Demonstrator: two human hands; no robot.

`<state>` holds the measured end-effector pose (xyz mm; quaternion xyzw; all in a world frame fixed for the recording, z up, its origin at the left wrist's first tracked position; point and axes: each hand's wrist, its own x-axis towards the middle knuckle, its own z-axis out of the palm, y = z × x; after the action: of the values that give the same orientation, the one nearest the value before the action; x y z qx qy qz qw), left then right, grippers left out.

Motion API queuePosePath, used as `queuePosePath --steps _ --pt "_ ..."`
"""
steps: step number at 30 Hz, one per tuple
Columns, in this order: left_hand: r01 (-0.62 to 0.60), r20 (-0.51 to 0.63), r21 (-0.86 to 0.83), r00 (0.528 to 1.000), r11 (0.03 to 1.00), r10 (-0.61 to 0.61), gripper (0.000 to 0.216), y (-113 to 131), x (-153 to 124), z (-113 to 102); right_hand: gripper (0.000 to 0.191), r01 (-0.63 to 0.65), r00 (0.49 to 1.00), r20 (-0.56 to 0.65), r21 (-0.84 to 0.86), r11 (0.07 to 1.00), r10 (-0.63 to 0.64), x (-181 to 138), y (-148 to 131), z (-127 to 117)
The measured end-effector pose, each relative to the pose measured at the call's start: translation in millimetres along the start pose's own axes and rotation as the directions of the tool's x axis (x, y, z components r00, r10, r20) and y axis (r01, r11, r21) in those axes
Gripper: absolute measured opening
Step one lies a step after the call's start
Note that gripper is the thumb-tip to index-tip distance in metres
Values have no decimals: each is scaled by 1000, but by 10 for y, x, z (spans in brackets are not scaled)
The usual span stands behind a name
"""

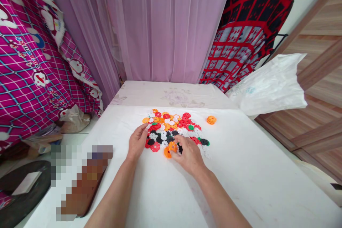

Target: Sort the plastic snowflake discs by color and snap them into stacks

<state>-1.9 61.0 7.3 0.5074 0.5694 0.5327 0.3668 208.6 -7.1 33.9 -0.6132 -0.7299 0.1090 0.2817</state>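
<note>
Flower-shaped plastic discs [166,136] in red, orange, white, black and green lie in a loose pile. My right hand [188,151] is at the pile's near edge, with thumb and fingers closed around an orange flower disc [172,146]. Another orange disc [167,152] shows just below it; whether it too is held I cannot tell. At the left edge of the pile is my left hand [137,142], its fingers loosely bent and a little apart, with nothing visible in them. A small stack of orange discs [211,119] sits apart, to the right of the pile.
A white cloth [240,171] covers the table. A blurred brown object [85,185] lies at the left edge. Beyond the right edge is a white plastic bag [272,85]. Purple curtains [165,25] hang behind, and a pink patterned cloth [32,60] hangs at left.
</note>
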Motion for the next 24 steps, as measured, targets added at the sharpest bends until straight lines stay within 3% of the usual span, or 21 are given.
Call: queuePosePath --steps 8,24 --pt "1 6 28 1000 1000 -2 40 1 -7 -13 44 58 991 124 -64 996 -49 -51 -163 -31" --pt "-15 -2 4 1000 1000 15 39 -54 24 2 50 67 984 171 -124 990 -45 -29 -197 -18"
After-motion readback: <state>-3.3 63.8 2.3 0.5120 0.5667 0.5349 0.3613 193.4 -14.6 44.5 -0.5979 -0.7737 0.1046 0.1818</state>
